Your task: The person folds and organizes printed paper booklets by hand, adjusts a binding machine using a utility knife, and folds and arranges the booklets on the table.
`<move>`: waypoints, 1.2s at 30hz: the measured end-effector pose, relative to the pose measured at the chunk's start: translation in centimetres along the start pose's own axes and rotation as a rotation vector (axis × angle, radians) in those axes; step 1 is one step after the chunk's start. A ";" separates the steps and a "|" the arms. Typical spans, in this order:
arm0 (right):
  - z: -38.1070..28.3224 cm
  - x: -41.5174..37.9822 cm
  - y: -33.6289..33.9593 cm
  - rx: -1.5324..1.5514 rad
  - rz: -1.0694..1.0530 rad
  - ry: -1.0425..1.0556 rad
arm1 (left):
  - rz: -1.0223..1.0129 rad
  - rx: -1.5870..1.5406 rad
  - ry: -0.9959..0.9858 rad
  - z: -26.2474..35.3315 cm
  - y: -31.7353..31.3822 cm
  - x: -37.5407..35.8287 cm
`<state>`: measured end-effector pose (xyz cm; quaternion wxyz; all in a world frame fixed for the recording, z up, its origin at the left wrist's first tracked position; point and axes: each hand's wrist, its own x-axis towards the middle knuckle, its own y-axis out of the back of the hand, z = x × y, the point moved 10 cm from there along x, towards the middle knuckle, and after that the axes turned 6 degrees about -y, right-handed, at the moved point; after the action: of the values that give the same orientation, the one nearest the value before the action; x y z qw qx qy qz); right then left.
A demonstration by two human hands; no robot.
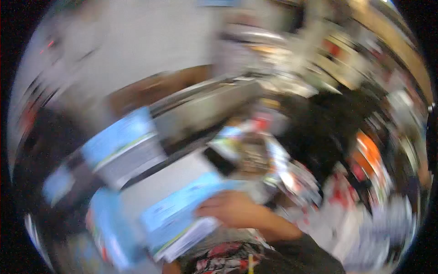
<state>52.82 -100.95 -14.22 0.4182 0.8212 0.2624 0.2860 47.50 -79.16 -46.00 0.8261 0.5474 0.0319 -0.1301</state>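
Nearest, below the box, is patterned cloth [228, 260], dark and red, blurred. The right hand [230, 209] lies on the near right part of the box [175, 205], blue and white, which sits at the front; whether the fingers grip it or only rest there, I cannot tell. A bit of skin under the box's lower edge may be the left hand [170, 267]; its state cannot be told. The step in hand looks like handling or steadying the box. Any move from here would, I judge, call for firm support on both sides, keeping it off its neighbours. Left of the box is a blue pack [109, 223]; at its far right corner, a black thing [219, 160]. Beyond are a second carton [121, 144] and a grey ledge [205, 105]. Well right of the box is an orange packet [367, 150].
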 end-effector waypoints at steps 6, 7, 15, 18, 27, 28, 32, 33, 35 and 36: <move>3.5 5.7 2.7 0.013 0.049 -0.047 | 0.157 -0.035 0.327 -7.4 1.2 -8.5; 4.8 6.7 3.4 0.017 -0.001 -0.101 | 0.214 0.052 0.418 -6.7 4.0 -10.1; 4.3 11.1 1.6 -0.203 0.055 -0.018 | 0.383 -0.118 0.879 -12.4 0.2 -16.1; 3.4 10.9 0.3 -0.197 0.083 -0.006 | 0.274 -0.198 0.874 -13.4 -0.1 -15.9; 4.0 8.4 -3.8 -0.095 -0.065 -0.140 | 0.426 -0.235 0.702 -14.2 0.7 -15.3; 4.2 8.1 -3.9 -0.108 -0.058 -0.159 | 0.445 -0.215 0.690 -14.5 0.6 -15.2; 4.3 7.6 -4.3 -0.157 -0.095 -0.182 | 0.564 -0.221 0.624 -13.8 2.2 -15.0; 4.1 7.5 -4.3 -0.158 -0.104 -0.175 | 0.557 -0.223 0.596 -13.4 2.6 -14.6; 4.4 7.4 -4.3 -0.152 -0.109 -0.194 | 0.620 -0.187 0.657 -13.0 3.6 -14.9; 4.6 7.1 -4.5 -0.135 -0.127 -0.192 | 0.653 -0.137 0.628 -12.2 4.6 -14.9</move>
<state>60.12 -96.34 -18.41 0.5130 0.7965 0.2527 0.1963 35.41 -63.63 -43.88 0.8084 0.4857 0.1154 0.3118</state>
